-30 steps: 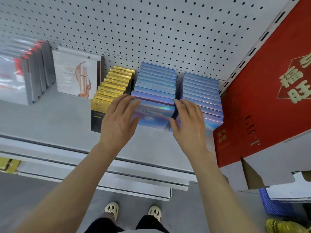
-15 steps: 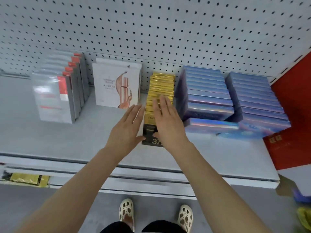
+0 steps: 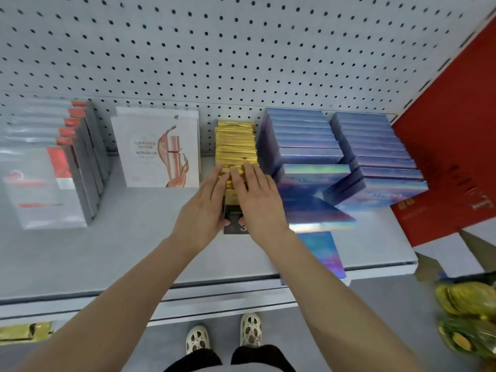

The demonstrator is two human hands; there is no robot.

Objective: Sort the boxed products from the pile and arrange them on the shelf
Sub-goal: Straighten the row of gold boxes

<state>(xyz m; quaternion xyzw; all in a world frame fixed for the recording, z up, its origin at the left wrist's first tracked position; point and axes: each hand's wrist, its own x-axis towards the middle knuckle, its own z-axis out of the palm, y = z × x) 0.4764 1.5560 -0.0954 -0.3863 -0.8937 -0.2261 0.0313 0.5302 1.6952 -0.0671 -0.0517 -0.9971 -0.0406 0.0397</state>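
both hands lie flat on the front of the row of gold boxes (image 3: 236, 140), which stands on the grey shelf (image 3: 120, 253) against the pegboard (image 3: 241, 49). the left hand (image 3: 204, 208) has its fingers stretched out and close together, palm pressed against the left side and front face of the foremost gold box, thumb tucked under toward the dark lower part of that box; it grips nothing. the right hand (image 3: 257, 200) is just as flat and extended, its fingers resting over the gold tops and its palm covering the right half of the front box, also closed around nothing. the two hands touch or nearly touch at the index fingers (the narrow gap is hard to judge).

immediately right of the right hand stand two rows of blue holographic boxes (image 3: 303, 135); the front ones have slumped, one (image 3: 316, 208) leaning forward beside the right wrist and another (image 3: 322, 253) lying flat under the right forearm, its end hanging over the shelf edge. further right is a red carton (image 3: 451, 157). left of the left hand a white box with a swirl print (image 3: 158, 151) faces forward, and beyond it a row of grey and red boxes (image 3: 53, 167). below the arms, two pale shoes (image 3: 222, 334) show on the floor.
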